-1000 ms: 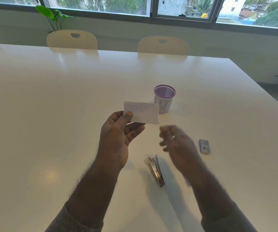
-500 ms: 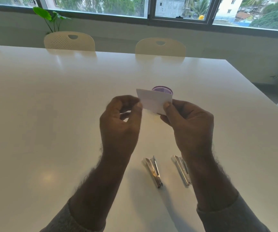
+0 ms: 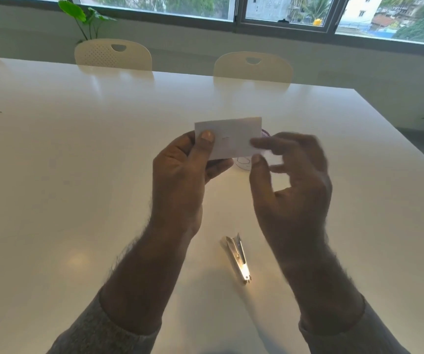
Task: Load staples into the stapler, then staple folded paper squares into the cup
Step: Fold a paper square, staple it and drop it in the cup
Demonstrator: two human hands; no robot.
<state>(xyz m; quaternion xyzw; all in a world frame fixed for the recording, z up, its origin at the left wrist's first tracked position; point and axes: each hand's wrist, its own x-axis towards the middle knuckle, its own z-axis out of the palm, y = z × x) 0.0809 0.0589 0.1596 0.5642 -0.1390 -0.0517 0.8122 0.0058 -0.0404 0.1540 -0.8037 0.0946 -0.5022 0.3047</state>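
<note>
Paper [image 3: 231, 137] up over the worktop [image 3: 78, 162], pinched at its left edge in the left hand [image 3: 183, 175]. Right hand [image 3: 290, 180] blurred, its grip loose at the right corner. Cup [image 3: 265, 134] mostly hidden behind; stapler [image 3: 239, 259] lies nearer.

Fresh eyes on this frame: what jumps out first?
The white folded paper at mid-frame, pinched at its left end by the left hand, with the blurred right hand at its right end. Behind it, a sliver of the purple-rimmed cup. Nearer the person, a shiny metal stapler lies on the white table between the forearms.
</note>
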